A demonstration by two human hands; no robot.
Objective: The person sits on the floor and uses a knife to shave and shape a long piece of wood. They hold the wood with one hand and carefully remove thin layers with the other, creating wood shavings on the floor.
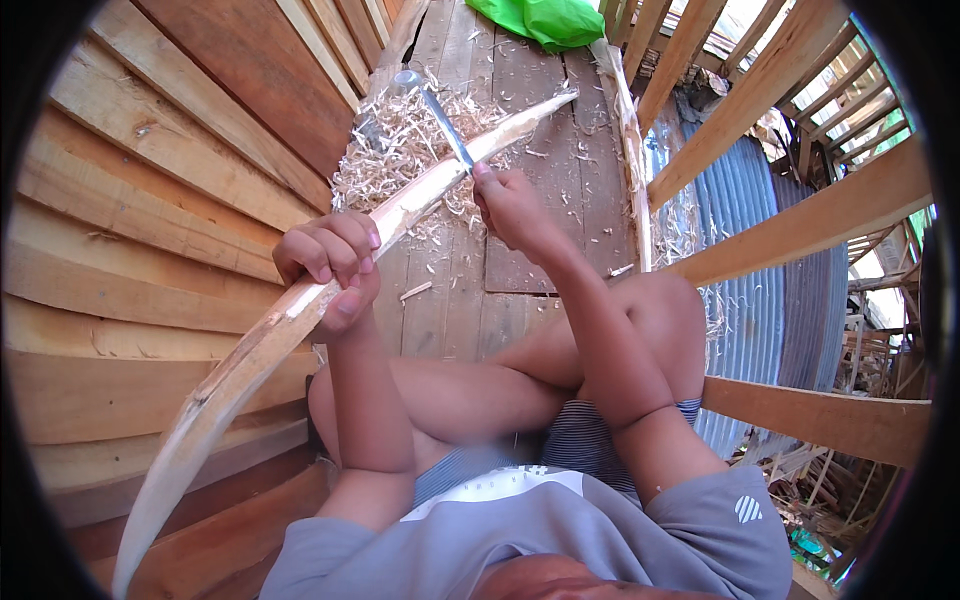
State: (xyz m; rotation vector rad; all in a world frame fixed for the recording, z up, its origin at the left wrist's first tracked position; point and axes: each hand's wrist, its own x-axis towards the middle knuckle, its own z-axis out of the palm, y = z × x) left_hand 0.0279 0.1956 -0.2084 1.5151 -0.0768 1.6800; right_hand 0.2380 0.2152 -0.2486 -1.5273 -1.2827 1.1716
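Observation:
A long pale wooden pole (405, 200), partly stripped to bright wood, runs slantwise from the lower left to the upper middle. My left hand (335, 262) is closed around it near its middle. Farther along, my right hand (512, 207) grips a knife (447, 128) whose handle is hidden in the fist. The shiny blade crosses the pole and points away to the upper left, lying on or just over the wood. Near the far tip, the pole looks rougher and brownish.
Wood shavings (400, 135) are heaped on the plank floor (520, 262). A plank wall (150, 260) rises on the left; slatted railing (810, 215) stands on the right, with corrugated metal sheets (735, 240) beyond. A green bag (545, 22) and a small round silvery object (406, 80) lie ahead.

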